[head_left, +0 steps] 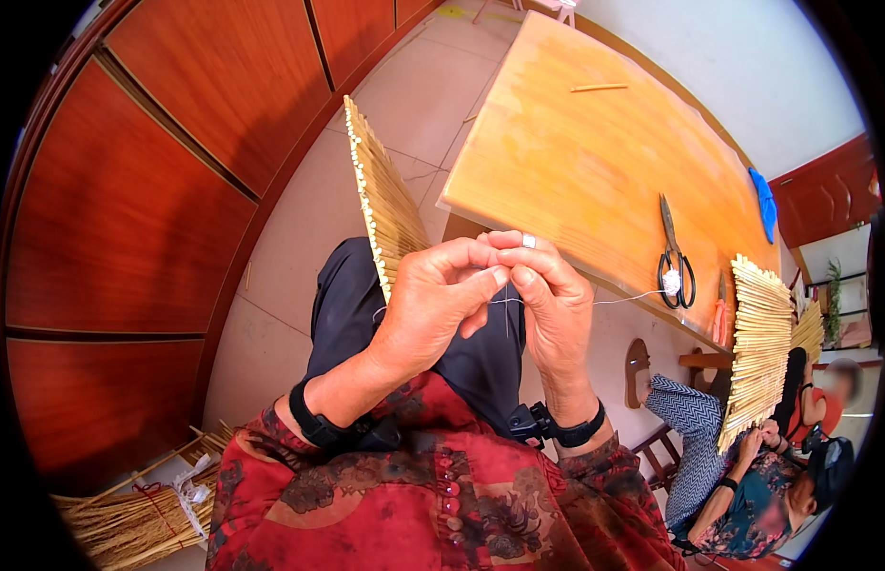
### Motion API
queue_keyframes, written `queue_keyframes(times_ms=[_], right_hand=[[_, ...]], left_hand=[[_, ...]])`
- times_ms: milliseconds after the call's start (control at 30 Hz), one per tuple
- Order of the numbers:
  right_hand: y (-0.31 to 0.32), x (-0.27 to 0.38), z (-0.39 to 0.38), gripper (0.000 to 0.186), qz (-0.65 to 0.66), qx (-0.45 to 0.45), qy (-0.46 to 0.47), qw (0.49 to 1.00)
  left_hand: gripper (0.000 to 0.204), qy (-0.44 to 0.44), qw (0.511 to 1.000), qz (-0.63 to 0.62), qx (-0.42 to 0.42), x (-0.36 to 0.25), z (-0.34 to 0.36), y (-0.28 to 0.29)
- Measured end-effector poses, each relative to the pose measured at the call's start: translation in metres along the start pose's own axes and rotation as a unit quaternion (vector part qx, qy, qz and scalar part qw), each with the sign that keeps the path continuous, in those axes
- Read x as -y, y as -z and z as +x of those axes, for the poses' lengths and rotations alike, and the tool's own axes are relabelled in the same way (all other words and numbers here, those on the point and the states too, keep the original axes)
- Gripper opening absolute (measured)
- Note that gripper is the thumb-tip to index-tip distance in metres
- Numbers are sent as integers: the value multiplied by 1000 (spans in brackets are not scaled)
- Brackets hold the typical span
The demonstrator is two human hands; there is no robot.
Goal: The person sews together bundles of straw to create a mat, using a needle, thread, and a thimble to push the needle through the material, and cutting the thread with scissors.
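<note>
My left hand (430, 293) and my right hand (549, 290) meet over my lap, thumbs and fingertips pinched close together. A fine white thread (619, 301) passes through them; it runs right to a small white ball of thread (671, 282) lying on the scissors' handles. A thin, straight dark strand (507, 319) hangs below the fingertips; I cannot tell if it is a needle or thread. The right hand wears a silver ring-like band (528, 241). Against my left leg, a panel of straw stalks (390, 195) stands on edge, close beside my left hand.
Black-handled scissors (670, 249) and an orange-handled tool (720, 319) lie on the wooden table (557, 143), with one loose stalk (599, 88) farther off. Straw bundles (138, 523) sit at lower left beside wooden cabinets (128, 209). At right, another person holds a straw panel (758, 343).
</note>
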State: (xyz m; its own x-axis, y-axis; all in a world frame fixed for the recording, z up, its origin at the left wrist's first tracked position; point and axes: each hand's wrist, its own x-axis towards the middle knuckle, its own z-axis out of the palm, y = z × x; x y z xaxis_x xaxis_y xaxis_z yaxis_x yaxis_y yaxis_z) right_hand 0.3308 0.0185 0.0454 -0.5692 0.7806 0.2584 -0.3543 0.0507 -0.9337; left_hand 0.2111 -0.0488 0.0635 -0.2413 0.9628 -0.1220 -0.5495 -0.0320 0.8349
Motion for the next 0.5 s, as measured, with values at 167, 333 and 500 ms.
queue_keyframes(times_ms=[167,333,500], right_hand=[[-5,-3,-1,10,20,-56,3,998],[-9,-5,1,4,47,-81,28,995],[-8,-6,2,4,52,-85,49,994]], left_hand=[[7,13,1000,-23,4,1,1,0],[7,25,999,-42,10,0,1,0],[6,31,999,-30,9,1,2,0]])
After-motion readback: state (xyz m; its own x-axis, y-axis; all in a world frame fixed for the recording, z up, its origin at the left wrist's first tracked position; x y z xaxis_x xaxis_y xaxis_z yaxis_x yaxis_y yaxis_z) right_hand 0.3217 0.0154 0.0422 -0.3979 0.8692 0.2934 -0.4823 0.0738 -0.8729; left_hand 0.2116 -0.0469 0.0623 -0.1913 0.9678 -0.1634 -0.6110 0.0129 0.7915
